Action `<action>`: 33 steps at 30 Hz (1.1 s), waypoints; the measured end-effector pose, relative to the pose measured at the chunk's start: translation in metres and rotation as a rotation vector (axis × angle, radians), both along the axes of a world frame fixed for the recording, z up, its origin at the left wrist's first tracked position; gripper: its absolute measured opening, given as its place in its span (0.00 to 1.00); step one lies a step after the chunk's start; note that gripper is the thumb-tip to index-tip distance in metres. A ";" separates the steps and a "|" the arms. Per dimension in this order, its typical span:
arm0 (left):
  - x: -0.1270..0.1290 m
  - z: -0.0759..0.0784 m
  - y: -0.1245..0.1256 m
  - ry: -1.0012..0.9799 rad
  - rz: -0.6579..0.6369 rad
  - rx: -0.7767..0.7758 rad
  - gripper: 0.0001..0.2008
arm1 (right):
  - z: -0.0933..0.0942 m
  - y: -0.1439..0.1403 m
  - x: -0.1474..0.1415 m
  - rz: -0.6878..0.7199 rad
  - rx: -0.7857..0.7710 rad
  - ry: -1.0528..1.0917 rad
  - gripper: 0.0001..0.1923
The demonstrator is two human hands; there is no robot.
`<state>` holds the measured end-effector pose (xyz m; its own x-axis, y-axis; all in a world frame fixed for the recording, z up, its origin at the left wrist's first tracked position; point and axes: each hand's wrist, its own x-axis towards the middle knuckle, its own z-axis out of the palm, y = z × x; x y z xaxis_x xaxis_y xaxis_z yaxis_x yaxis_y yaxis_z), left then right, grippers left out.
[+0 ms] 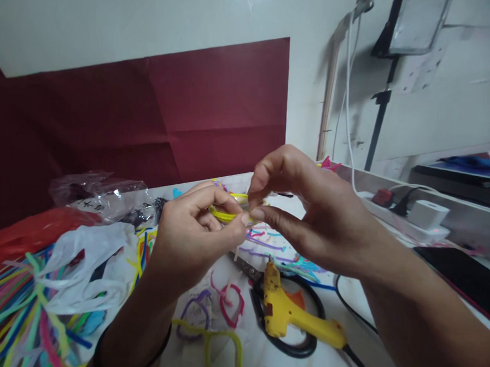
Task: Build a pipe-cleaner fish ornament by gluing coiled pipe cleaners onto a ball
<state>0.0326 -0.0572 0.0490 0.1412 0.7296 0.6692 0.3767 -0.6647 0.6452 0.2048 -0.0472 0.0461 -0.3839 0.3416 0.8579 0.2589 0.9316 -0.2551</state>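
Observation:
My left hand (193,233) and my right hand (305,208) meet above the table, both pinching a yellow pipe cleaner (227,214) bent into loops. Left thumb and forefinger grip its near end; right fingertips pinch it from the right side. Part of the pipe cleaner is hidden behind my fingers. Below the hands lie bent pipe-cleaner shapes: a purple loop (195,312), a pink loop (232,303) and a yellow-green loop (220,352).
A yellow glue gun (291,314) lies on black-handled scissors (286,339) at centre. Many coloured pipe cleaners (12,308) and plastic bags (88,268) fill the left. A power strip (407,219) with plugs and a dark phone (462,274) sit right. A maroon sheet (150,113) covers the wall.

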 end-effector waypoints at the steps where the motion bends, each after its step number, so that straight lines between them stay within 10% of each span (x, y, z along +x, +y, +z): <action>1: -0.001 0.000 0.000 -0.004 0.009 0.004 0.04 | 0.000 0.000 -0.001 -0.006 0.001 0.006 0.10; 13: -0.020 0.002 0.005 -0.109 0.281 0.094 0.05 | 0.005 0.030 0.019 -0.255 0.027 0.232 0.04; 21: -0.018 0.006 -0.001 -0.210 0.331 0.179 0.05 | -0.063 0.123 0.032 -0.631 -0.488 -0.579 0.09; 33: -0.011 0.014 -0.013 -0.287 0.379 0.094 0.04 | -0.114 0.137 0.026 -0.784 -0.579 -0.963 0.16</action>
<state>0.0219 -0.0704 0.0635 -0.3226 0.6283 0.7080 0.4190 -0.5759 0.7020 0.2303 0.0898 -0.0677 -0.2832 0.9587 0.0255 0.9589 0.2826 0.0247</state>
